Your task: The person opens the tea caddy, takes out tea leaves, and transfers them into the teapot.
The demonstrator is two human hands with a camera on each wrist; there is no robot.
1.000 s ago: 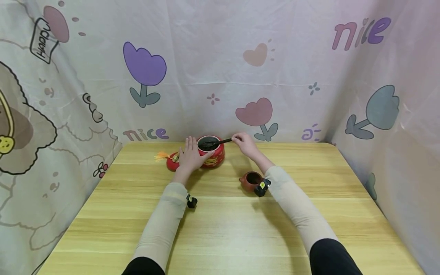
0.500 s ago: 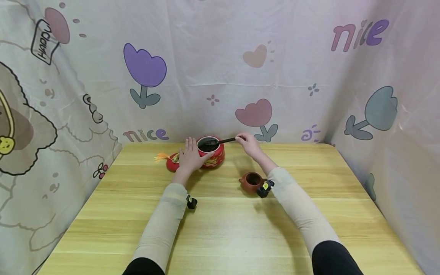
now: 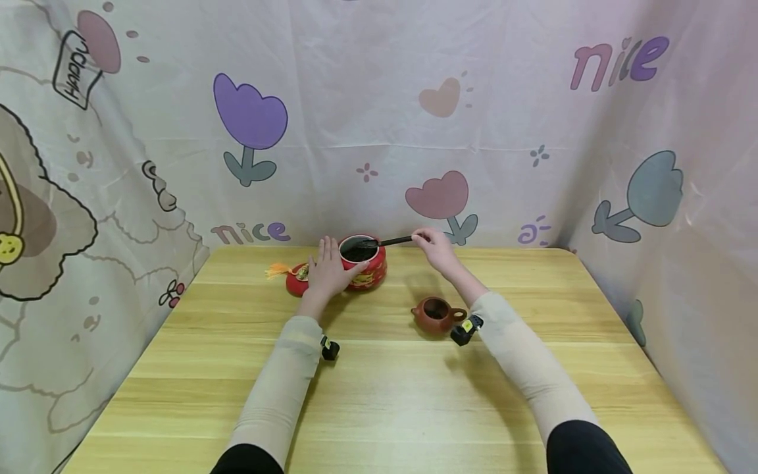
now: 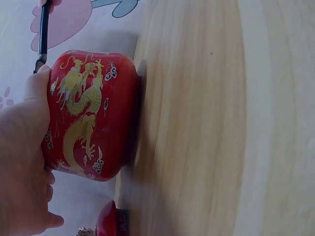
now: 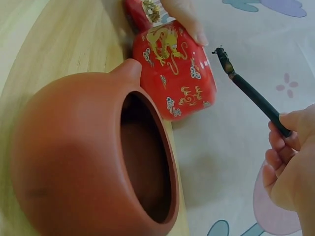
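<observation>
A red jar (image 3: pixel 367 279) with gold dragons stands uncovered at the table's back edge, its inside dark. My left hand (image 3: pixel 329 270) rests against its left side, fingers straight, thumb across the front. Between thumb and fingers, my right hand (image 3: pixel 435 250) pinches the end of a thin black-handled tea scoop (image 3: pixel 395 241). In the right wrist view, dark leaf-like bits cling to the tip of the scoop (image 5: pixel 224 63), which is just over the jar's mouth. A brown clay teapot (image 3: pixel 431 321), lidless, sits below my right forearm; its opening shows large in the right wrist view.
The jar's red lid (image 3: pixel 296 284), with an orange tassel, lies left of my left hand. Behind the wooden table (image 3: pixel 379 408) hangs a patterned cloth (image 3: pixel 355 118), close to the jar. The teapot's spout points left and its handle right, close to my right wrist camera.
My right hand has drawn rightward, pulling the scoop partly back across the jar's mouth. The right forearm shifted right too, uncovering the teapot's handle. My left hand and the jar stay put.
</observation>
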